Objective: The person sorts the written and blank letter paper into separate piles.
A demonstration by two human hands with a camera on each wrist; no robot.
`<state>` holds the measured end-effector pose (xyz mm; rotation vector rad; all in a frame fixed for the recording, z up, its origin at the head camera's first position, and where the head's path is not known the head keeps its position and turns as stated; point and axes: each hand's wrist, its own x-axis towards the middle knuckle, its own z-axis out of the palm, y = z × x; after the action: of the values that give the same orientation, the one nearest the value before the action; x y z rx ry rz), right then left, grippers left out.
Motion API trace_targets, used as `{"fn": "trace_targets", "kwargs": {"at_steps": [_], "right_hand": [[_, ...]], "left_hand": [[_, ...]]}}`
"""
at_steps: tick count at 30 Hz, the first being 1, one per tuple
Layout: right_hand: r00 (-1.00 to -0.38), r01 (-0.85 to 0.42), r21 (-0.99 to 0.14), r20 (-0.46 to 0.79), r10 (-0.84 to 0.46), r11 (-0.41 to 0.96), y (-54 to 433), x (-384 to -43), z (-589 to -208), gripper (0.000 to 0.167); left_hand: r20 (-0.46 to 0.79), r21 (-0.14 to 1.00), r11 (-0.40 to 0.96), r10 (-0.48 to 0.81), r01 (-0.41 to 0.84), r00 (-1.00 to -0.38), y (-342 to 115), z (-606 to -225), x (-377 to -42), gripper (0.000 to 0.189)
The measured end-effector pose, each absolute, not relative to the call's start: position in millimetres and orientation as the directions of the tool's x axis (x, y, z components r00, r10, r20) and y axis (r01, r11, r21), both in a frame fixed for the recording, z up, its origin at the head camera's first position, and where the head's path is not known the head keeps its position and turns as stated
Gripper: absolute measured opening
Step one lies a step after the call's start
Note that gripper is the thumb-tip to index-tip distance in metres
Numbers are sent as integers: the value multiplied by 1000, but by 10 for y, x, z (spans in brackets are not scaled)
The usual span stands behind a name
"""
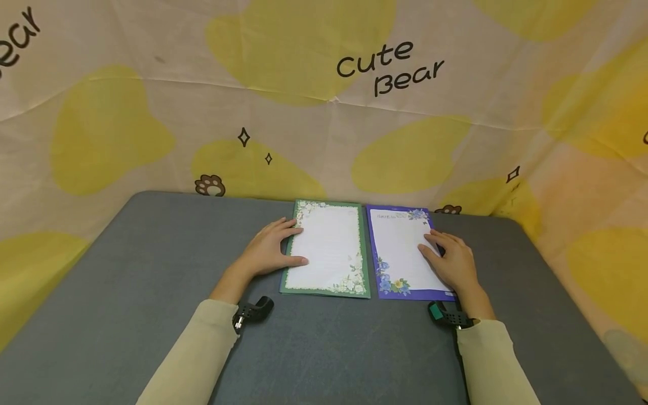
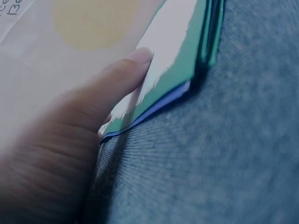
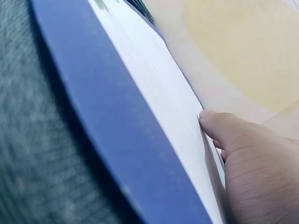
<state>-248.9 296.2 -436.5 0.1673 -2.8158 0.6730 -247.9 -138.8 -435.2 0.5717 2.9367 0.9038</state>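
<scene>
A stack of green-bordered floral paper (image 1: 326,247) lies flat near the back of the table, its layered edges showing in the left wrist view, with a blue layer (image 2: 163,101) underneath. My left hand (image 1: 265,248) rests on its left edge, thumb (image 2: 128,70) over the white area and fingers spread farther up. Beside it on the right lies purple-bordered paper (image 1: 402,253) with blue flowers in two corners and faint print at the top. My right hand (image 1: 453,263) rests at its right edge, fingertips and thumb (image 3: 219,123) on the white area.
A grey table (image 1: 329,354) lies under everything. Behind it hangs a pale cloth (image 1: 314,129) with yellow patches and "Cute Bear" lettering. Black straps with devices sit on the left wrist (image 1: 253,310) and right wrist (image 1: 448,315). A narrow gap separates the two papers.
</scene>
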Motion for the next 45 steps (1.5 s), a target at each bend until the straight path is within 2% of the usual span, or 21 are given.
{"fn": "trace_targets", "kwargs": {"at_steps": [10, 14, 19, 21, 23, 27, 31, 37, 45], "right_hand": [[-967, -157, -406, 246, -58, 900, 2928, -2486, -4336, 48], [-948, -179, -374, 312, -59, 910, 2839, -2507, -4292, 46], [-909, -280, -516, 413, -50, 809, 2527, -2536, -4219, 44], [-906, -347, -573, 410, -107, 742, 2347, -2518, -4199, 46], [-894, -421, -583, 396, -209, 695, 2164, -2490, -4190, 51], [-833, -554, -509, 346, -433, 659, 1890, -2441, -4216, 68], [-798, -601, -420, 265, -541, 680, 1807, -2409, -4282, 81], [-802, -592, -357, 180, -569, 722, 1808, -2373, -4317, 84], [-829, -554, -360, 155, -538, 750, 1775, -2380, -4298, 83]], "left_hand": [[84, 532, 778, 345, 335, -935, -1372, -4330, -2470, 81], [81, 527, 783, 340, 330, -937, -1363, -4322, -2467, 81], [79, 527, 785, 334, 324, -939, -1356, -4314, -2459, 80], [77, 529, 786, 332, 321, -940, -1356, -4315, -2458, 80], [78, 529, 786, 330, 319, -941, -1356, -4317, -2460, 79], [84, 527, 785, 332, 325, -939, -1345, -4322, -2474, 78], [88, 525, 784, 337, 331, -937, -1330, -4321, -2484, 76], [78, 519, 788, 342, 331, -936, -1330, -4339, -2479, 76], [98, 528, 779, 338, 337, -936, -1345, -4349, -2466, 71]]}}
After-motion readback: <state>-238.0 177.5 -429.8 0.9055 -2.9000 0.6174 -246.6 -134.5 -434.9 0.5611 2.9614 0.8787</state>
